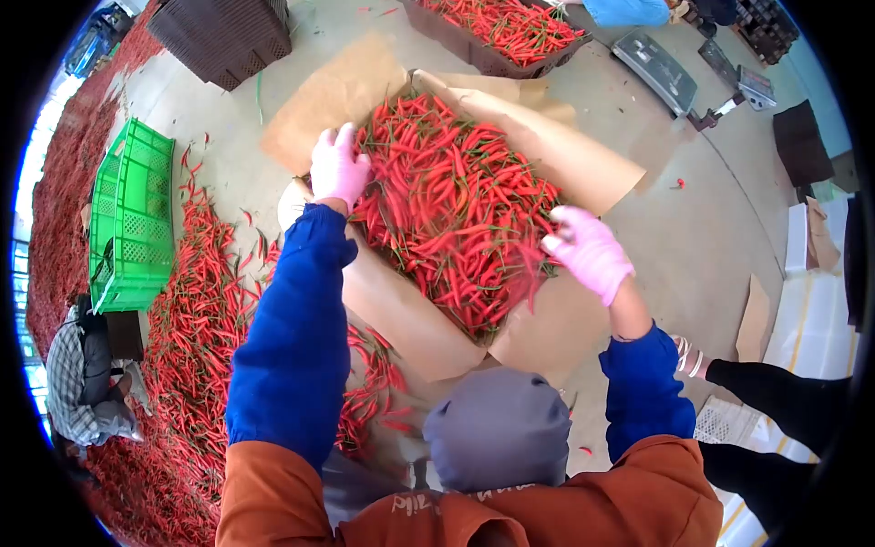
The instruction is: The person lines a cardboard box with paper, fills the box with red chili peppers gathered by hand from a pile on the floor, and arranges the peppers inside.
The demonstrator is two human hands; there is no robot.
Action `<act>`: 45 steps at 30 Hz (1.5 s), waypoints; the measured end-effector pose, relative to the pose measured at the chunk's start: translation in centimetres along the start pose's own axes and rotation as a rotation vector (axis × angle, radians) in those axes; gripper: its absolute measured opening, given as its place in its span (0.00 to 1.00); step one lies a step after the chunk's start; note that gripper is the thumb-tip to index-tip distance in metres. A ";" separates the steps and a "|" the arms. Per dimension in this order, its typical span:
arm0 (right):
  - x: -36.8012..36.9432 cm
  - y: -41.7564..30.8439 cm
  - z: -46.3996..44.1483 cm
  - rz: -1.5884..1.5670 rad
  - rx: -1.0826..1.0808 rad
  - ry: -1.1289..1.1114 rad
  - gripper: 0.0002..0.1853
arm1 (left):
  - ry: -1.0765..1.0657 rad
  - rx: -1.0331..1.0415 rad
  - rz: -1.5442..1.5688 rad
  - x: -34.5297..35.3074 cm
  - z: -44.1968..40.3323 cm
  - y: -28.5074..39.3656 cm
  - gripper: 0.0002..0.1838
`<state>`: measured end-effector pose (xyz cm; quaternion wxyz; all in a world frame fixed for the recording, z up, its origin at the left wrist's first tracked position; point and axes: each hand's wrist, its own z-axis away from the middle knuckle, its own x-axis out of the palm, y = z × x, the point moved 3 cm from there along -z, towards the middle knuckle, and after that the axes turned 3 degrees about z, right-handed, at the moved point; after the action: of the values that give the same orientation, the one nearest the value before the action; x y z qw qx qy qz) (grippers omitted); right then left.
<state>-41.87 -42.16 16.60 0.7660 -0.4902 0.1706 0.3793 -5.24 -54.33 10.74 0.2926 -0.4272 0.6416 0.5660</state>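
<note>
A paper-lined container in front of me is heaped with red chili peppers [447,201] with green stems. My left hand [339,170], in a pink glove, is at the heap's upper left edge beside a brown paper flap [342,96]. Its fingers are apart, and nothing shows in them. On the right side of the heap is my right hand [591,251], also gloved in pink. Its fingers are bent and spaced apart over the rim. Some peppers near it are blurred by motion. The container's walls are hidden by the paper lining [415,314].
Loose peppers [196,319] cover the floor at left, near a green crate [132,219]. Dark crates [219,36] stand at the back left; another crate [501,59] holds peppers. A scale [656,68] is back right. People are at the left and right edges.
</note>
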 end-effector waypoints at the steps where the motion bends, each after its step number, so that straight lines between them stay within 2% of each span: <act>1: 0.0 -0.4 -0.6 0.088 -0.171 0.159 0.22 | -0.035 0.121 -0.034 0.1 1.3 1.9 0.33; 2: 0.5 -1.0 -1.2 0.178 -0.342 0.317 0.21 | -0.071 0.241 -0.062 0.3 3.3 4.4 0.33; 3: 1.2 -1.9 -1.7 0.266 -0.514 0.476 0.21 | -0.285 0.158 -0.187 0.7 4.8 5.8 0.33; 4: 2.7 -3.1 -2.8 0.346 -0.654 0.395 0.21 | -0.318 0.140 -0.341 1.5 5.4 5.3 0.33; 6: 5.9 -4.4 -3.9 0.627 -0.773 0.337 0.25 | -0.301 0.055 -0.318 1.2 4.6 3.2 0.32; 8: 5.8 -3.3 -4.6 0.850 -0.671 0.180 0.28 | -0.272 0.065 -0.305 0.5 4.5 0.3 0.31; 9: 5.3 -1.3 -5.8 0.809 -0.585 0.211 0.29 | -0.280 0.062 -0.321 0.1 4.5 -0.9 0.31; 10: 5.2 0.7 -6.8 0.750 -0.584 0.305 0.29 | -0.281 0.060 -0.338 -0.2 4.4 -2.1 0.32; 12: 5.0 2.0 -7.1 0.695 -0.538 0.328 0.26 | -0.251 0.070 -0.356 -0.4 4.6 -2.8 0.32; 14: 3.9 -1.1 -5.1 0.839 -0.499 0.395 0.24 | -0.252 0.118 -0.389 -0.4 5.3 -0.9 0.31; 15: 3.7 -2.8 -3.9 0.910 -0.476 0.419 0.23 | -0.272 0.213 -0.274 -0.2 5.7 -0.5 0.32; 16: 3.7 -4.7 -3.4 0.824 -0.640 0.500 0.20 | -0.352 0.238 -0.246 -0.3 6.6 0.3 0.33; 18: 6.0 -9.5 -2.7 0.696 -0.634 0.194 0.16 | -0.332 0.264 -0.240 -0.4 7.2 0.2 0.35; 20: 10.7 -11.9 -2.7 0.829 -0.717 0.152 0.13 | -0.275 0.203 -0.147 -1.7 7.1 0.4 0.33; 23: 16.1 -12.0 -5.2 0.862 -0.652 0.193 0.16 | -0.259 0.145 -0.157 -6.2 6.9 2.0 0.30; 24: 15.6 -12.2 -5.5 0.798 -0.605 0.148 0.16 | -0.268 0.135 -0.180 -7.2 6.8 2.4 0.29; 25: 14.8 -12.1 -5.8 0.735 -0.558 0.101 0.16 | -0.189 0.228 -0.104 -7.4 6.9 1.2 0.25; 28: 11.6 -10.9 -5.4 0.488 -0.391 -0.108 0.15 | -0.238 0.250 -0.003 -9.8 8.7 0.2 0.23; 30: 10.1 -8.7 -4.8 0.265 -0.337 -0.012 0.14 | -0.329 0.086 0.099 -9.3 10.1 0.1 0.19; 33: 8.1 -7.4 -2.5 0.319 -0.462 0.320 0.16 | -0.470 -0.075 0.352 -7.2 12.2 -0.4 0.17; 34: 8.2 -7.6 -1.7 0.284 -0.403 0.307 0.16 | -0.544 -0.136 0.452 -6.4 13.1 0.3 0.17; 36: 9.5 -8.7 0.2 0.212 -0.279 0.277 0.16 | -0.769 -0.321 0.965 -4.8 15.3 2.2 0.18; 38: 12.1 -9.7 1.0 0.215 -0.420 0.241 0.15 | -0.752 -0.514 1.525 -4.0 17.5 5.2 0.17; 39: 13.8 -9.9 0.8 0.274 -0.497 0.254 0.15 | -0.729 -0.485 1.530 -3.5 17.8 5.1 0.17; 40: 14.3 -10.9 1.7 0.331 -0.519 0.176 0.12 | -0.704 -0.457 1.531 -2.9 18.1 4.7 0.17; 41: 15.5 -11.0 1.6 0.379 -0.669 0.185 0.11 | -0.688 -0.423 1.533 -2.3 18.2 4.5 0.17; 43: 15.8 -9.6 2.1 0.374 -0.968 0.188 0.10 | -0.408 -0.540 1.476 -3.7 18.0 3.5 0.14; 45: 12.4 -8.7 0.0 0.637 -0.769 0.143 0.14 | -0.217 -0.540 1.517 -5.4 16.8 -0.4 0.11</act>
<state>-27.29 -39.00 14.16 0.3626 -0.6852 0.2119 0.5950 -4.16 -36.75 12.05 -0.2233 0.1254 0.5659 0.7837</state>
